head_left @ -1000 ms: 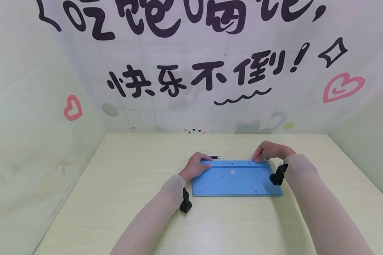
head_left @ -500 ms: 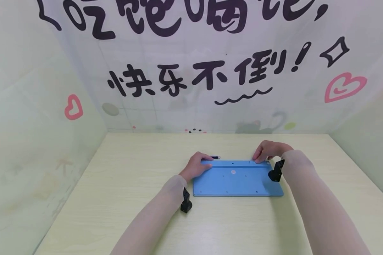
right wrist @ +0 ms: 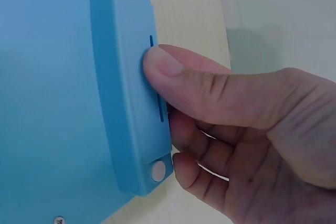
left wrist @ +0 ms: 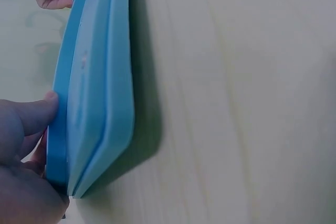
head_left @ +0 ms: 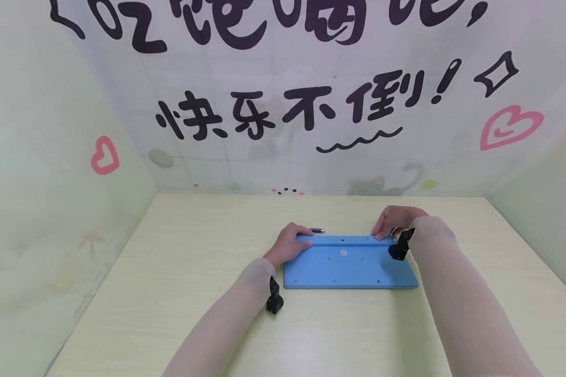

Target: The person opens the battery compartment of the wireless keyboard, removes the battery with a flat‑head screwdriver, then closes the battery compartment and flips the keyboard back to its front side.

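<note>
A blue keyboard (head_left: 339, 272) lies underside up, showing small screw holes, a round pale sticker and a raised ridge along its far edge. My left hand (head_left: 289, 245) grips the ridge at the far left corner, thumb on top and fingers over the far side. At the right end of the ridge, my right hand (head_left: 395, 220) pinches the edge. In the right wrist view, its thumb (right wrist: 165, 69) presses beside a thin slot near a white round foot (right wrist: 158, 171), while the other fingers curl behind the edge. The left wrist view has the keyboard (left wrist: 100, 77) side-on.
A dark pen with a silver end (head_left: 317, 230) lies just behind the keyboard, partly hidden by my left hand. The pale wooden table (head_left: 193, 251) meets a printed cloth wall (head_left: 245, 173) at the back. Side walls stand to left and right.
My right wrist has swung slightly left and inward, its fingers staying at the keyboard's edge. My left hand keeps its grip, and the keyboard stays in place. The head view has shifted slightly.
</note>
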`<state>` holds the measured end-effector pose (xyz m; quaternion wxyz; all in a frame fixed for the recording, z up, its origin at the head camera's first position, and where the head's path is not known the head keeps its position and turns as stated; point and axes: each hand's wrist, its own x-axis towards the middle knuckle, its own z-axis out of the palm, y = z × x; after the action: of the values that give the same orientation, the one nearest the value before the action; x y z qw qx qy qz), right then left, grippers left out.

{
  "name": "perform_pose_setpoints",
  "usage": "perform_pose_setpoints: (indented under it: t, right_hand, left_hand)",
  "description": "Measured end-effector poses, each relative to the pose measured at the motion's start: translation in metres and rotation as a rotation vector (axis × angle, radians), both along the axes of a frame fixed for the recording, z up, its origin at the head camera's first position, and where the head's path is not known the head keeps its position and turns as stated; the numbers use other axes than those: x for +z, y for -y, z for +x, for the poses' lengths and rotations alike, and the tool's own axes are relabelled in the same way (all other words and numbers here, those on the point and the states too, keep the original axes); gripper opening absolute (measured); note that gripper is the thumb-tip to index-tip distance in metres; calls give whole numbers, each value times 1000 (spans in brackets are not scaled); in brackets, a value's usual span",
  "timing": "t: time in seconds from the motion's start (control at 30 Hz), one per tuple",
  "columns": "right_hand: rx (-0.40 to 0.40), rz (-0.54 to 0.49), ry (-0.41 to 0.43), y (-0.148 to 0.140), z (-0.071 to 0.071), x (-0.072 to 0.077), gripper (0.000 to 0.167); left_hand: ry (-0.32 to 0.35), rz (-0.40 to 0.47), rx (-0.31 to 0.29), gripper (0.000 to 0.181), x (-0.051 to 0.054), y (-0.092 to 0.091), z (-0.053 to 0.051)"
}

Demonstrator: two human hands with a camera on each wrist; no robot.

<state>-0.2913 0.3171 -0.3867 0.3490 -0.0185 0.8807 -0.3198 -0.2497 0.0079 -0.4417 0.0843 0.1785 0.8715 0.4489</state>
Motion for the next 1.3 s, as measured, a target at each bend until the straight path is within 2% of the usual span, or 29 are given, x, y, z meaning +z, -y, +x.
perform_pose_setpoints:
  t: [0.1, 0.27, 0.33, 0.47, 0.6, 0.77, 1.03, 1.3]
  right_hand:
    - [6, -33, -8, 0, 0, -3, 19]
    - [-31, -118, -29, -1, 4, -10, 20]
    - [-28, -133, -58, -1, 6, -12, 21]
    - [22, -120, -175, -4, 11, -13, 22]
    - [34, -137, -235, -9, 16, -15, 24]
    - [55, -148, -205, -12, 17, -13, 24]
    - [47, -66, -128, -7, 12, -5, 18]
    - [29, -72, -11, -6, 5, -1, 19]
  left_hand:
    - [3, -3, 6, 20, 0, 2, 0]
    - [-5, -8, 8, 20, 0, 5, 0]
    - [-6, -13, 11, 20, 0, 6, 0]
    - [0, -15, 12, 20, -2, 6, -1]
    - [8, -17, 7, 20, -2, 4, -2]
    - [5, -22, -3, 20, 0, 2, -1]
    - [-13, -10, -7, 20, 5, 1, 3]
    - [-8, -21, -13, 19, 4, 0, 2]
